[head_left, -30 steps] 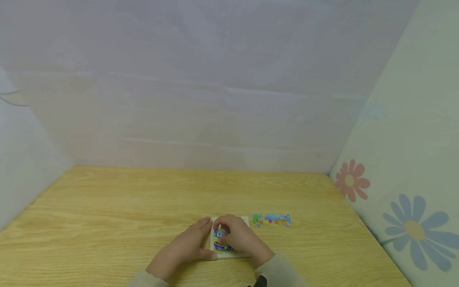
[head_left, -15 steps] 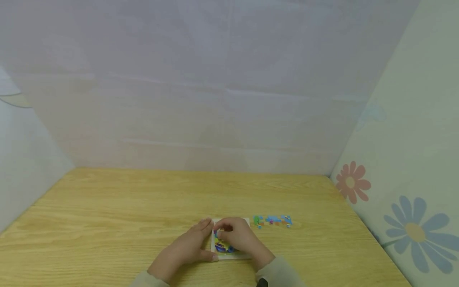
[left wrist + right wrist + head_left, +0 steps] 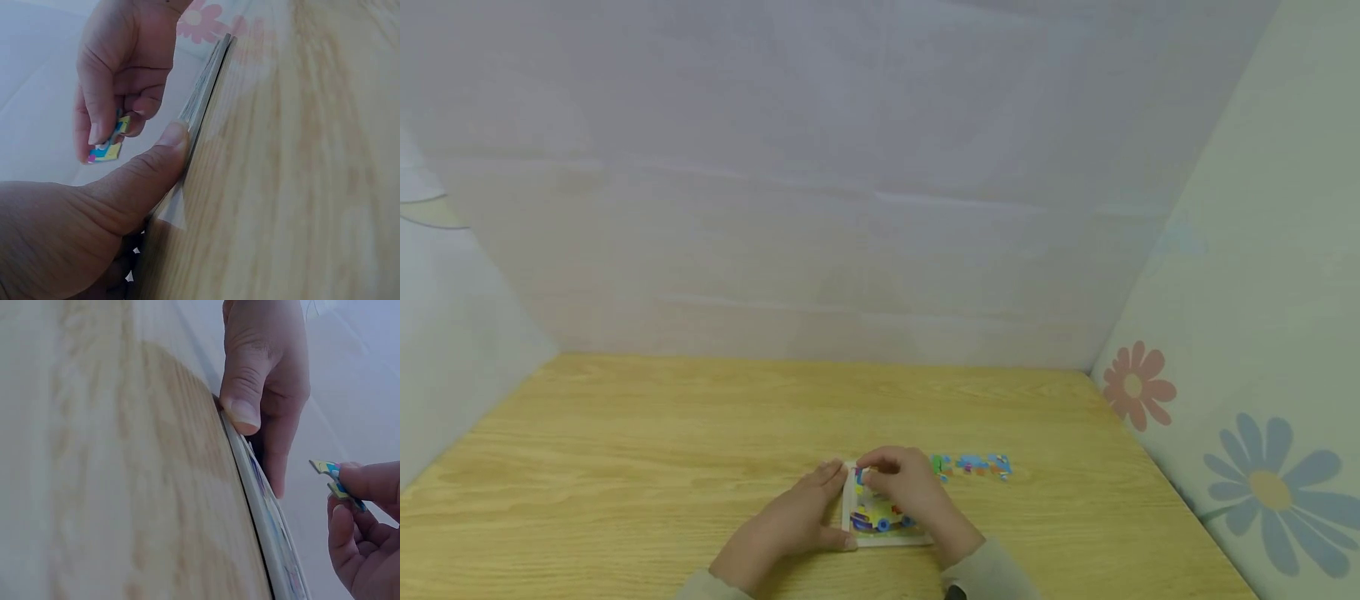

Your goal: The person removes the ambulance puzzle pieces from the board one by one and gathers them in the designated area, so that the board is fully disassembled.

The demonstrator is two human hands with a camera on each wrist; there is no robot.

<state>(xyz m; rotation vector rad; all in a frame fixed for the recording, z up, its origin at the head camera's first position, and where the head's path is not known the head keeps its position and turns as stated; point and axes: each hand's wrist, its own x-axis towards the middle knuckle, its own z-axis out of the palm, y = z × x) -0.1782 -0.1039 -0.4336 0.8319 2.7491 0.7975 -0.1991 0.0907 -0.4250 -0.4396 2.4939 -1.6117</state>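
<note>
A small jigsaw puzzle board (image 3: 891,541) with a pale frame and a colourful picture lies on the table. My left hand (image 3: 797,515) rests along its left side, with the thumb (image 3: 147,165) pressing the near corner and the other fingers straight towards the far corner. Over the board, my right hand (image 3: 910,487) pinches a puzzle piece (image 3: 337,480) between thumb and fingertips. Yellow, blue and a little pink show on that piece (image 3: 109,147), which is held tilted above the frame. The right hand hides the board's upper right part.
Several loose puzzle pieces (image 3: 973,464) in blue, green and orange lie in a row right of the board. The wood-grain table (image 3: 700,417) is bordered by a pale back sheet (image 3: 865,250) and a flowered side sheet (image 3: 1247,333) on the right.
My right hand has moved slightly right with the piece, uncovering more of the picture, including wheels along the lower part. The left hand stays at the frame.
</note>
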